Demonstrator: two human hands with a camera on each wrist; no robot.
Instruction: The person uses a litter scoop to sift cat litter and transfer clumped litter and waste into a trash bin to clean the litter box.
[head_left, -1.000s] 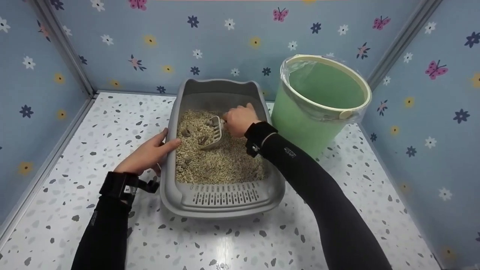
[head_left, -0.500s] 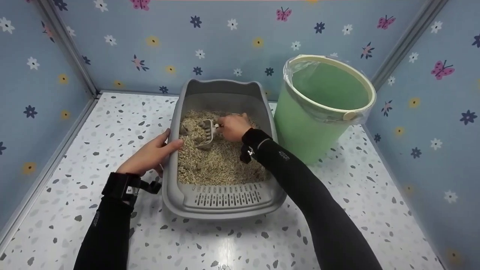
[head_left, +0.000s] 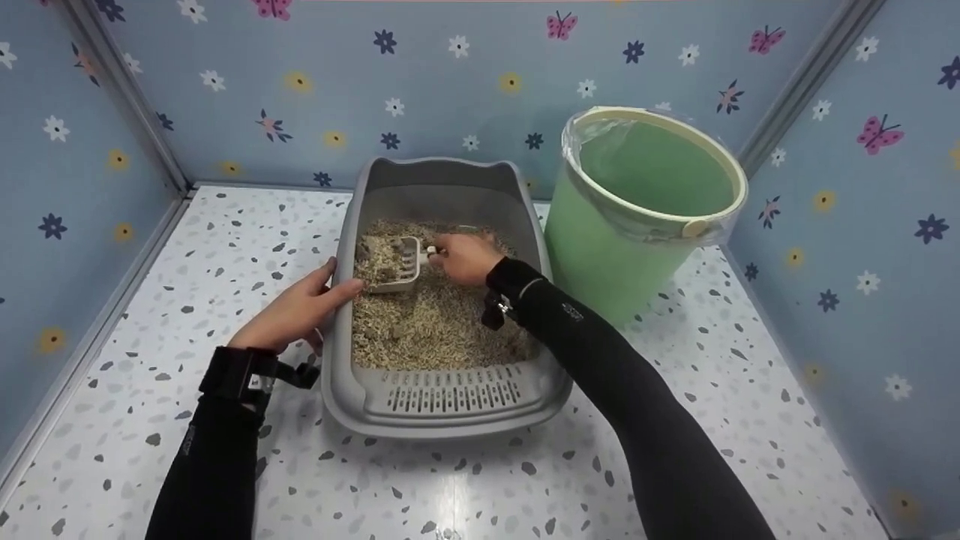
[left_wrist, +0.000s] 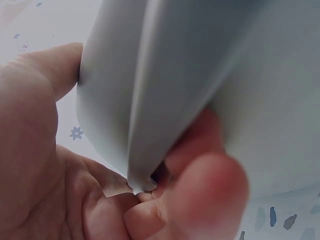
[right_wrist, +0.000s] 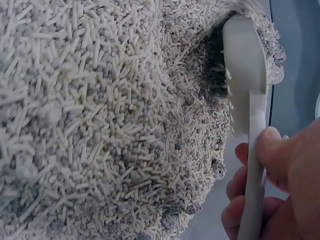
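A grey litter box (head_left: pixel 450 421) holds pale pellet litter (head_left: pixel 442 330) with darker clumps in it. My left hand (head_left: pixel 289 311) grips its left rim, thumb over the top. In the left wrist view, the fingers (left_wrist: pixel 210 195) curl beneath the turned-down rim (left_wrist: pixel 170 65). Inside the box, my right hand (head_left: pixel 469 259) holds a light slotted litter scoop (head_left: pixel 397 286) by its handle. The scoop's head lies close to the left wall, with litter and clumps in it. In the right wrist view, thumb and fingers wrap the scoop handle (right_wrist: pixel 255 175), its far edge sunk in litter.
A tall green bin (head_left: pixel 615 255) with a clear plastic liner stands right of the litter box. Flower-patterned panels (head_left: pixel 450 67) wall in the back and both sides. The speckled white surface (head_left: pixel 187 255) extends around the box.
My right hand has moved the litter scoop left through the litter, up to the box's left wall. Litter and clumps now lie in its head. The left hand keeps its place on the rim.
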